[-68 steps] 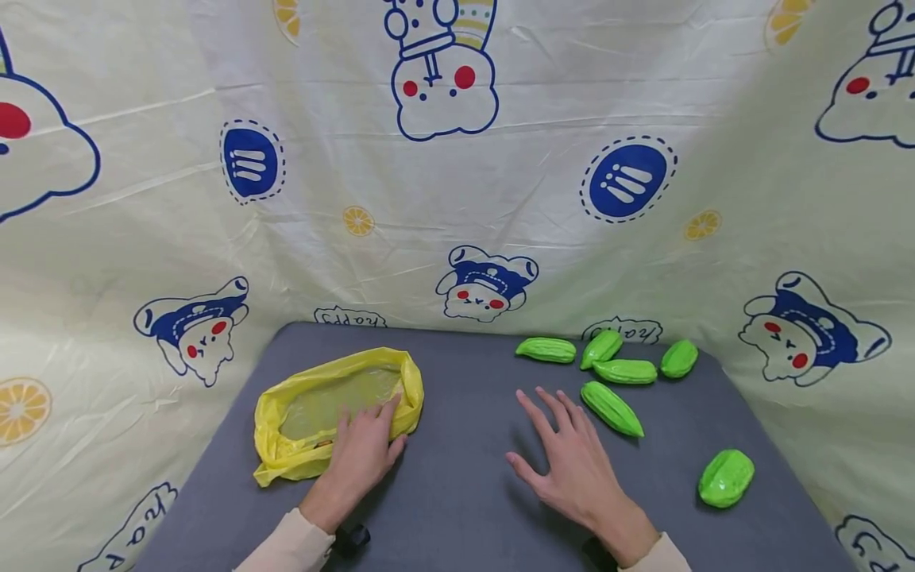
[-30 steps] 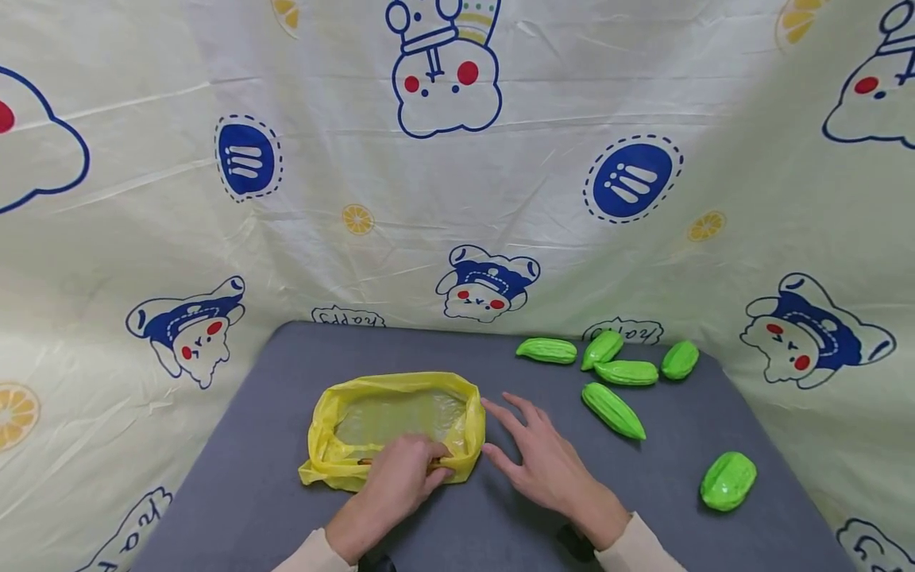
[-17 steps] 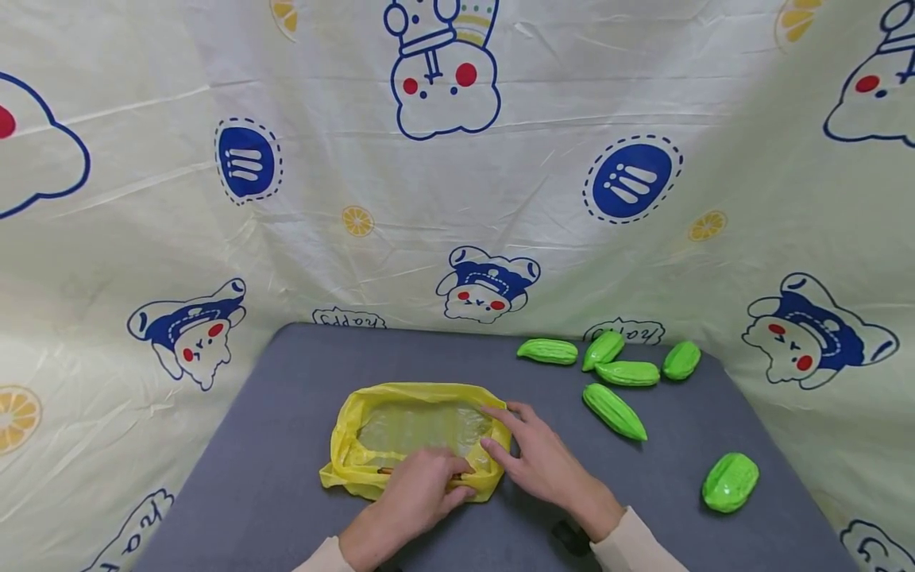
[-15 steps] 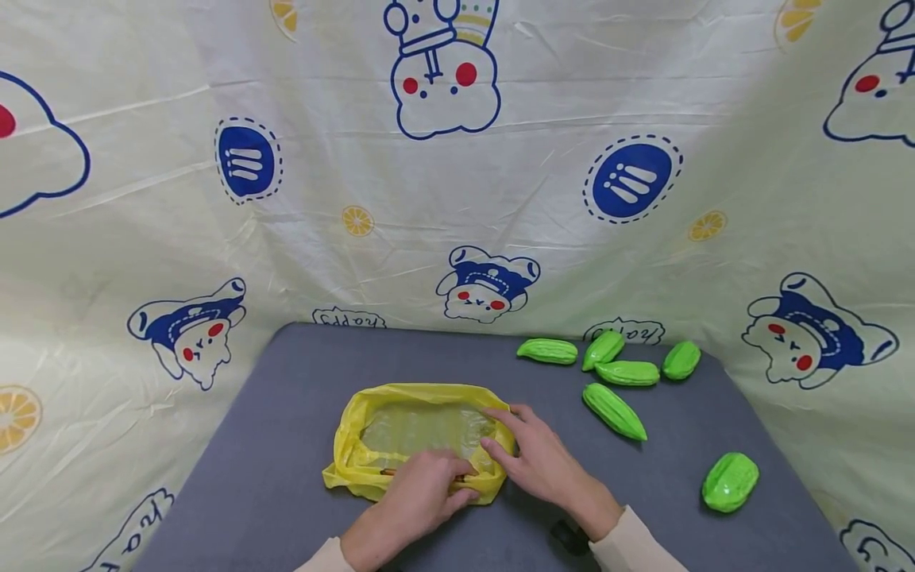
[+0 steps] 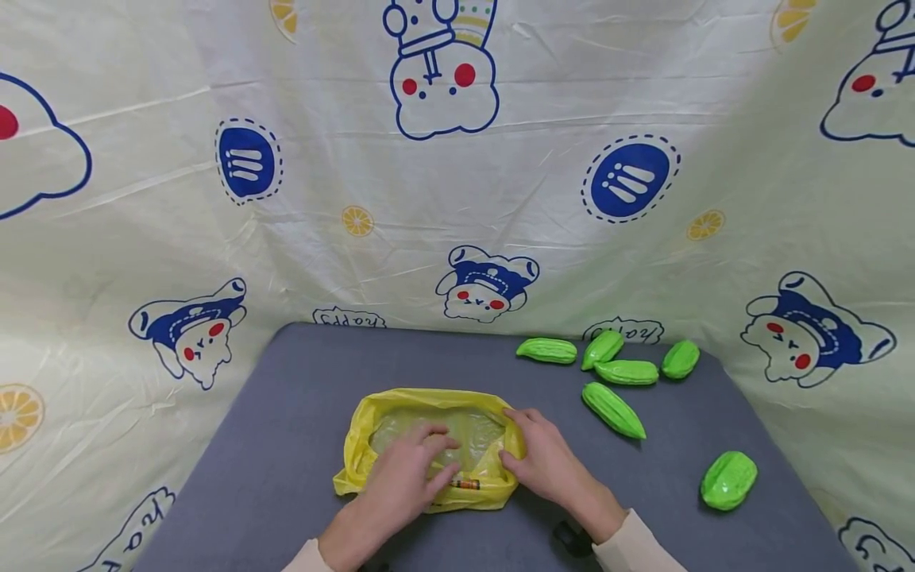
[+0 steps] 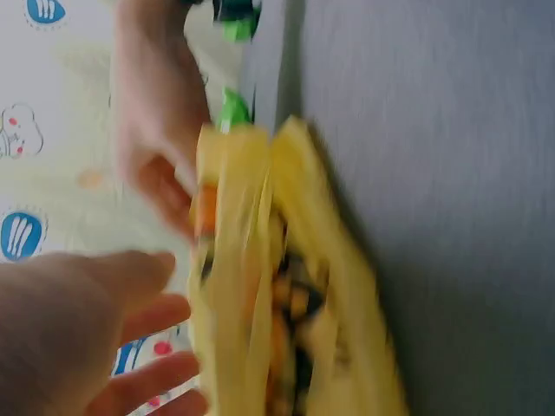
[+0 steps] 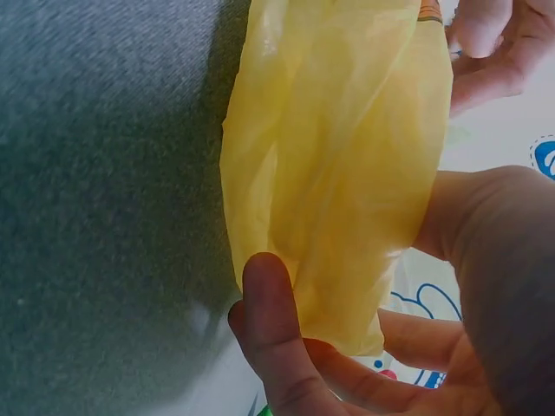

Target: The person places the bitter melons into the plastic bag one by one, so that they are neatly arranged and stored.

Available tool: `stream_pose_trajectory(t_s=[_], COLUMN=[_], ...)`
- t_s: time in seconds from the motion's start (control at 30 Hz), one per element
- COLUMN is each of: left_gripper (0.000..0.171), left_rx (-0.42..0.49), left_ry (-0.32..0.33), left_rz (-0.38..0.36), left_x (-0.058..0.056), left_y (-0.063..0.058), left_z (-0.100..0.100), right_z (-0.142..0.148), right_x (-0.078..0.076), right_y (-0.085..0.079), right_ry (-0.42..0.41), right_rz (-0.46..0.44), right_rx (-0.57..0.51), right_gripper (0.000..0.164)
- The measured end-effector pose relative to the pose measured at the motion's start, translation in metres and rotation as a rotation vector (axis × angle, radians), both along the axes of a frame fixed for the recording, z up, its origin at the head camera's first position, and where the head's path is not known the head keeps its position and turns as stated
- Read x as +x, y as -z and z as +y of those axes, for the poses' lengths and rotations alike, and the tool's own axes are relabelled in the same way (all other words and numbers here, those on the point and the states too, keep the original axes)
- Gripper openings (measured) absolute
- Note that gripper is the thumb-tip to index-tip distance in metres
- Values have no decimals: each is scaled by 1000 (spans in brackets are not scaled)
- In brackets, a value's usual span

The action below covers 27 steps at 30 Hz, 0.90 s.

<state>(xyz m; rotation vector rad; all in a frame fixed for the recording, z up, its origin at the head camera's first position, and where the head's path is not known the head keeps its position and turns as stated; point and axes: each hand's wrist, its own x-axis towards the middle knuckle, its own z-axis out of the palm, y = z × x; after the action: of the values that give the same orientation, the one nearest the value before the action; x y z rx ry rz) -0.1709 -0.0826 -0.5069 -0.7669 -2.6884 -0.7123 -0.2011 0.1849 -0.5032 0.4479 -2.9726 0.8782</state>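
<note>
A yellow plastic bag [image 5: 415, 397] sits on the dark grey table, lined over an oblong box [image 5: 468, 483] whose orange and black printed side shows through. My right hand [image 5: 554, 461] holds its right end, thumb over the rim and fingers round the outside; the right wrist view shows these fingers [image 7: 273, 321] against the plastic. Over the front rim hovers my left hand [image 5: 403, 477], fingers spread and loosely bent. In the left wrist view the left hand [image 6: 95, 321] is beside the bag, holding nothing, and the image is blurred.
Several green ridged fruits, like star fruit, lie on the right: one long fruit [image 5: 613, 411] nearest the bag, a group [image 5: 626, 372] at the back edge and a single fruit [image 5: 729, 481] at front right. A printed cloth [image 5: 457, 183] hangs behind and beside the table.
The bag and box have shifted right and toward me. My left hand has let go of the front rim and lifted off. My right hand has come in and taken the right end.
</note>
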Motion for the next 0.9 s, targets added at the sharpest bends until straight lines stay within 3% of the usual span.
stream_pose_trajectory(t_s=[0.1, 0.17, 0.33, 0.47, 0.6, 0.7, 0.9], left_gripper=[28, 33, 45, 53, 63, 68, 74], left_rx=[-52, -76, -88, -63, -59, -60, -75], left_ry=[-130, -212, -333, -343, -327, -307, -279], left_rz=[130, 140, -41, -189, -266, -278, -229], left_x=[-6, -9, -9, -9, -11, -12, -15], left_y=[-1, 0, -1, -4, -5, -5, -6], left_z=[-13, -22, -40, -48, -51, -52, -51], right_z=[4, 6, 10, 14, 19, 22, 29], right_x=[0, 1, 2, 3, 4, 4, 4], right_y=[-1, -1, -3, -3, -3, -5, -6], right_ry=[9, 12, 18, 21, 16, 13, 8], right_rz=[-8, -18, -47, -35, -4, -7, -3], right_rx=[13, 22, 38, 58, 76, 85, 106], right_gripper=[69, 72, 80, 84, 84, 84, 82])
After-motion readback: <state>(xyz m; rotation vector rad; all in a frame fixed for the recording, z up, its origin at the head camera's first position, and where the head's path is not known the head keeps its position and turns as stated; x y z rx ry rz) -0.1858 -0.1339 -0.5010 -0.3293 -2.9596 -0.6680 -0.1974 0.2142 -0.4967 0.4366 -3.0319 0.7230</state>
